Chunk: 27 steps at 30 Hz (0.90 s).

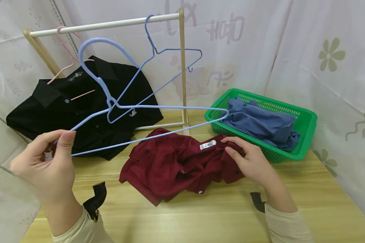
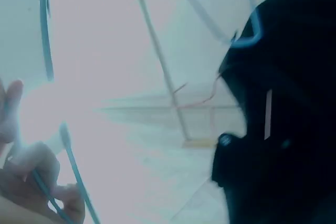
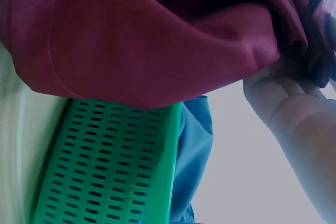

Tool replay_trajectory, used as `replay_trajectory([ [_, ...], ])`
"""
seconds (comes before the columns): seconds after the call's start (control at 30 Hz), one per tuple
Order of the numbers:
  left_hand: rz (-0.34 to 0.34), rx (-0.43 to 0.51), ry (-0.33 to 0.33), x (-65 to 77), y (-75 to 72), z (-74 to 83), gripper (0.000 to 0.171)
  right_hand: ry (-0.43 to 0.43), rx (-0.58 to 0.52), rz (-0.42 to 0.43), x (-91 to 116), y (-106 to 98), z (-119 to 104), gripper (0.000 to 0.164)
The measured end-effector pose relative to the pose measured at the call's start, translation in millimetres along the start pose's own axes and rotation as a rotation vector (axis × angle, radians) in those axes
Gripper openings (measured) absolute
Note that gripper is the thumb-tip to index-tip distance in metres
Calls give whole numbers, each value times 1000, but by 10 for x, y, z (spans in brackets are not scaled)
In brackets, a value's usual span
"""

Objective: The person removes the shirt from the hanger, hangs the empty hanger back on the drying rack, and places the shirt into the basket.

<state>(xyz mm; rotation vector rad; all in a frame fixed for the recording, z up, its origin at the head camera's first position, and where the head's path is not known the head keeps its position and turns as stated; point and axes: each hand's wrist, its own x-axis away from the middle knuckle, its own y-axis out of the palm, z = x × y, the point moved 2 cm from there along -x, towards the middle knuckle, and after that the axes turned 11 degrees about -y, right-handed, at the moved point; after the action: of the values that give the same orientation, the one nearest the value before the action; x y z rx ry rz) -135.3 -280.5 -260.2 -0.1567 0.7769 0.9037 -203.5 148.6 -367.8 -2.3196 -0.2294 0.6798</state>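
Observation:
Near the camera, my left hand (image 1: 53, 162) pinches one end of a light blue clothes hanger (image 1: 170, 107), its hook pointing up and its far end reaching towards the basket. A dark red shirt (image 1: 164, 165) lies crumpled on the table, with a white label at its collar. My right hand (image 1: 249, 158) grips the shirt near that collar, at its right side. In the right wrist view a fold of the red shirt (image 3: 131, 40) droops beside the hand, and the fingertips are partly hidden by cloth.
A rack (image 1: 109, 25) of white rods and wooden posts stands behind. On it hang a black shirt (image 1: 88, 118) on a pink hanger (image 1: 67, 50) and a second blue hanger (image 1: 176, 50). The green basket (image 1: 307, 135) at right holds a blue garment (image 1: 258, 121).

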Motion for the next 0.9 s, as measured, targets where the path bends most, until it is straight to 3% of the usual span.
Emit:
replay_trajectory([
  [0.17, 213, -176, -174, -208, -157, 67, 27, 18, -21, -48, -18, 24, 36, 35],
  [0.27, 275, -236, -271, -325, -199, 71, 18, 37, -11, -72, -34, 38, 50, 38],
  [0.4, 283, -319, -332, -476, -216, 18, 12, 47, -10, -86, -33, 42, 51, 40],
  [0.6, 333, -451, -460, -698, -196, -35, 21, 35, -8, -109, -28, 72, 25, 40],
  [0.77, 296, -502, -462, -851, -46, -50, 22, 28, -11, -103, -9, 74, 3, 40],
  [0.9, 226, -692, -428, -961, 133, -140, 36, 25, -12, -107, -1, 77, -17, 40],
])
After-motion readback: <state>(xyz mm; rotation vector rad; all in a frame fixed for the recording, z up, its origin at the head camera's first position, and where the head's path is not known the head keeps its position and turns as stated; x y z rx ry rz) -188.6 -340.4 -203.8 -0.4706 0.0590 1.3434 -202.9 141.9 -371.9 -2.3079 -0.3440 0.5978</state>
